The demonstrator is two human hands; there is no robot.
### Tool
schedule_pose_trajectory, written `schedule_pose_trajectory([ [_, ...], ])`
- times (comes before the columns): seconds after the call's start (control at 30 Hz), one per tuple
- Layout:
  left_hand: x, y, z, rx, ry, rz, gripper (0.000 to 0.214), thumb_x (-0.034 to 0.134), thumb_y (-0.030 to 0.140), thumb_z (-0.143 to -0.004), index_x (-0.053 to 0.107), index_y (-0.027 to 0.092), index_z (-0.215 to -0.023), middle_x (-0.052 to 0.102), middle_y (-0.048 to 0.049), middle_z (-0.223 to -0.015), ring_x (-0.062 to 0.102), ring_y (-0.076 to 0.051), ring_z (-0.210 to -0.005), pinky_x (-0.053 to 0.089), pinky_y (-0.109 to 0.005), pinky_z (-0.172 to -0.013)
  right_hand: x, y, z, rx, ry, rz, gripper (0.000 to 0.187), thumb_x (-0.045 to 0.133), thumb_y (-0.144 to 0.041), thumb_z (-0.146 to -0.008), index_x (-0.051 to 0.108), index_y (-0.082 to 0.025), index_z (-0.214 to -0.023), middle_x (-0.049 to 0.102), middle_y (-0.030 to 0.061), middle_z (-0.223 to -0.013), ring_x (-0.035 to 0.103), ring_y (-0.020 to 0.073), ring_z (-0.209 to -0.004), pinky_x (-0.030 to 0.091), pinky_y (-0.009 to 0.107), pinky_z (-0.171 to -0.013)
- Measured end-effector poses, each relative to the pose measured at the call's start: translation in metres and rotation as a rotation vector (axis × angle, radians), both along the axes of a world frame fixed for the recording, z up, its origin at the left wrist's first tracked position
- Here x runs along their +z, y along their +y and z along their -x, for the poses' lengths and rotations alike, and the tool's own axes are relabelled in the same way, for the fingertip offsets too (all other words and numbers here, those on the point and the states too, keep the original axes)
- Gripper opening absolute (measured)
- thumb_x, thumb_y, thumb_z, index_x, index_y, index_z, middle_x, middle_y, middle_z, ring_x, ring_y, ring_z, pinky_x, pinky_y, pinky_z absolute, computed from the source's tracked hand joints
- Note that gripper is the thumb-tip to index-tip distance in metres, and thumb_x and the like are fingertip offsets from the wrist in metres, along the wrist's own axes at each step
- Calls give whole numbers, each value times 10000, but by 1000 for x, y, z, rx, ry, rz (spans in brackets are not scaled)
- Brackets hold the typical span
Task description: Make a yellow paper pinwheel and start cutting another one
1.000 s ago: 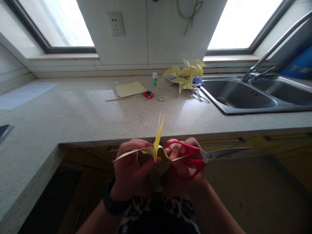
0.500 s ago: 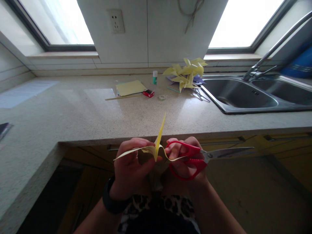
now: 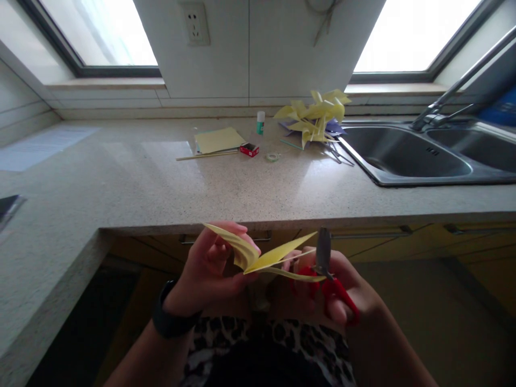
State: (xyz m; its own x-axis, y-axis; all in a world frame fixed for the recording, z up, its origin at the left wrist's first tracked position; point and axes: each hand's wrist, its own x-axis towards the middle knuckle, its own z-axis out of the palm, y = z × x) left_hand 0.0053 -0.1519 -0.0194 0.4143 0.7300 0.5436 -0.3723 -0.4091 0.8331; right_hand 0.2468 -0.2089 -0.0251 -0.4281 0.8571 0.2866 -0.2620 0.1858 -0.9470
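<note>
My left hand [image 3: 209, 271] pinches a folded yellow paper piece [image 3: 258, 255] by its middle, just below the counter's front edge. Its flaps fan out to the left and right. My right hand [image 3: 342, 285] grips red-handled scissors [image 3: 328, 277], whose blades point up and away from me beside the paper's right flap. A dark watch band sits on my left wrist. Both hands are close together in front of my body.
On the speckled counter [image 3: 161, 183] lie a yellow paper pad [image 3: 220, 140], a thin stick [image 3: 205, 156], a small red box [image 3: 249, 149], a tape roll [image 3: 273, 157], a glue stick [image 3: 260, 122] and a heap of yellow paper pinwheels [image 3: 316, 115]. A steel double sink [image 3: 407, 156] lies at the right.
The scissors swung from pointing right to pointing up and forward. The paper's upright flap has come down and the piece has turned in my left hand. The hands sit slightly lower.
</note>
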Motion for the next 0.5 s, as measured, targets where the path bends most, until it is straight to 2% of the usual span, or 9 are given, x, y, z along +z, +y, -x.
schedule_pose_trajectory([
  [0.1, 0, 0, 3, -65, -50, 45, 636, 829, 43, -734, 574, 256, -1276, 730, -29, -939, 683, -169, -845, 585, -257, -724, 0, 2, -10, 148, -34, 29, 595, 765, -739, -682, 594, -181, -798, 581, 2, -732, 532, 134, -647, 465, 261, -589],
  [0.2, 3, 0, 4, -101, -69, 78, 635, 832, 42, -732, 580, 257, -1274, 729, -23, -942, 667, -152, -823, 568, -241, -719, 3, 3, -20, 288, -132, 100, 639, 767, -759, -656, 559, -167, -780, 539, -21, -689, 449, 100, -603, 386, 225, -540],
  [0.37, 4, 0, 10, -147, -18, 135, 663, 836, 22, -719, 583, 280, -1275, 726, -20, -972, 667, -150, -836, 563, -232, -737, 12, 4, -28, 332, -326, 133, 627, 834, -711, -596, 550, -163, -701, 525, -23, -662, 392, 91, -582, 310, 203, -485],
  [0.43, 3, -1, 14, -195, 44, 184, 661, 840, 23, -712, 590, 286, -1265, 712, -22, -990, 662, -147, -831, 556, -215, -708, 16, 6, -28, 371, -360, 121, 615, 825, -703, -622, 542, -161, -690, 511, -27, -673, 383, 86, -578, 305, 198, -476],
  [0.5, 3, -1, 17, -254, 116, 225, 655, 845, 32, -710, 596, 287, -1260, 699, -23, -988, 654, -141, -812, 545, -201, -682, 20, 8, -28, 446, -387, 75, 578, 772, -691, -715, 558, -154, -730, 498, -34, -672, 388, 86, -578, 323, 199, -489],
])
